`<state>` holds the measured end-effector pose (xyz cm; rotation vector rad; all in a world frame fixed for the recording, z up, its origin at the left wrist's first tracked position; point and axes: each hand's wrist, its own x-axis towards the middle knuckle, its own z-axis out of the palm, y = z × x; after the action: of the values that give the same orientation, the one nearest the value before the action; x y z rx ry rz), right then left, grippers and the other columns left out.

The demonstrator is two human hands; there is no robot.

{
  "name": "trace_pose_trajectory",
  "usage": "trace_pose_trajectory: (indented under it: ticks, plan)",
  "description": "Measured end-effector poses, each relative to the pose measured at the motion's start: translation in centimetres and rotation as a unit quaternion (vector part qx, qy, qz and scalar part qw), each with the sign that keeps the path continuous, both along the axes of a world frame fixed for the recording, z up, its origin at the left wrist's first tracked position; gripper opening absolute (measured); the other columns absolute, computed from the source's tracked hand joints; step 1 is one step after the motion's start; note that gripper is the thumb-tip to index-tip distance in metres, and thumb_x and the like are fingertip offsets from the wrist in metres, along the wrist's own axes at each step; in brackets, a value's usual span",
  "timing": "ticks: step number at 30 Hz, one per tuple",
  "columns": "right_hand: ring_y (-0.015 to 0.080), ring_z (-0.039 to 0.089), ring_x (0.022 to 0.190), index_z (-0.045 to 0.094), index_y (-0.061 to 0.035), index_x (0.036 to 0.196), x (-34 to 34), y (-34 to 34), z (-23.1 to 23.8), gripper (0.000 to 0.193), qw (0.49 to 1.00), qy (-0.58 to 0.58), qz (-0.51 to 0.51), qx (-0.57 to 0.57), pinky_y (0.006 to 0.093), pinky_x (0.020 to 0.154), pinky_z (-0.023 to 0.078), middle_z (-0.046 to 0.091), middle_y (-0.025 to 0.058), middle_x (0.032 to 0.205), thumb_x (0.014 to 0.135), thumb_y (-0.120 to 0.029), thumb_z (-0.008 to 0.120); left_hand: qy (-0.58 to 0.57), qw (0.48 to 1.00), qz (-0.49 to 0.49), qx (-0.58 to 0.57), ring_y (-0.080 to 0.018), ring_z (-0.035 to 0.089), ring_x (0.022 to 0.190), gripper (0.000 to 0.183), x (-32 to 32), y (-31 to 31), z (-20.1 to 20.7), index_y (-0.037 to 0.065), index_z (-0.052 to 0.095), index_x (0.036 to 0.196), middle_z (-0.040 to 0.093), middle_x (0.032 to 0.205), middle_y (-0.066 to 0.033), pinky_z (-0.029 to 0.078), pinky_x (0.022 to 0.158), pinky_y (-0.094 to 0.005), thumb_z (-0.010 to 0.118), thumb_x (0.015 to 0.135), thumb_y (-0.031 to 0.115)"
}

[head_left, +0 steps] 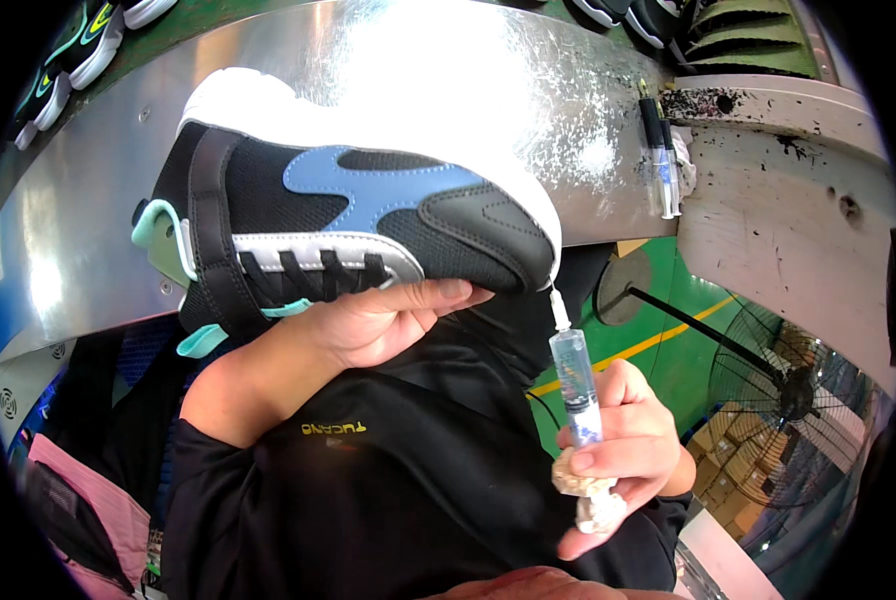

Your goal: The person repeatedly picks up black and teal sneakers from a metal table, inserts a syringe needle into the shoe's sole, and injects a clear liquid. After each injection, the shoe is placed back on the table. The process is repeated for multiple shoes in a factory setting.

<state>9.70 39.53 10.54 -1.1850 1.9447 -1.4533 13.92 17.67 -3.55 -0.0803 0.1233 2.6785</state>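
Note:
My left hand (378,325) holds a black sneaker (368,190) on its side over the metal bench, gripping it from the near side by the laces and toe. The sneaker has a blue overlay, mint-green trim, a strap and a thick white sole turned to the far side; its toe points right. In my right hand (633,435) is a clear syringe (572,365) with a white tip and clear liquid inside. Its tip meets the toe end of the sneaker, around the edge between sole and upper. Beige and white wadding wraps the syringe's plunger end beside my fingers.
The shiny, worn metal bench (608,150) curves across the back. Slim syringe-like tubes (665,170) lie at its right end beside a pale, stained panel (783,220). More sneakers (93,45) sit at far left. A black fan (796,393) and cardboard boxes (733,460) stand lower right.

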Motion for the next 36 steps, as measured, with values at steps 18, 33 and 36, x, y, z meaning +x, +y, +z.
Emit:
trace_pose_trajectory:
  ticks: [18,33,36]
  plan:
    - [0.0097,0.036,0.048,0.060,-0.0077,0.093,0.9,-1.8,-3.4,0.048,0.940,0.334,0.001,0.074,0.0255,0.050,0.025,0.056,-0.0060,0.064,0.063,-0.040,0.080,-0.034,0.998,0.054,-0.028,-0.0295,0.056,0.112,0.036,-1.5,0.4,2.5,-0.001,0.048,0.124,0.056,0.120,-0.0186,0.053,0.089,-0.0310,0.054,0.091,0.009]
    - [0.0212,0.041,0.068,0.049,-0.0092,0.115,-2.2,0.2,-6.7,0.076,0.940,0.320,-0.097,0.063,0.0348,0.064,0.034,0.054,0.0025,0.074,0.061,-0.055,0.079,-0.106,0.991,0.064,-0.054,-0.0291,0.055,0.111,0.053,4.9,-3.6,3.7,-0.001,0.045,0.126,0.057,0.118,-0.0167,0.045,0.094,-0.0424,0.061,0.075,-0.003]
    - [0.0223,0.046,0.071,0.051,-0.0067,0.109,-5.4,-1.1,-9.2,0.071,0.939,0.309,-0.144,0.053,0.0373,0.071,0.036,0.060,0.0034,0.084,0.059,-0.047,0.081,-0.182,0.959,0.117,-0.181,-0.0268,0.051,0.116,0.064,9.2,-8.0,5.4,-0.002,0.040,0.129,0.053,0.122,-0.0154,0.038,0.102,-0.0398,0.066,0.070,0.000]
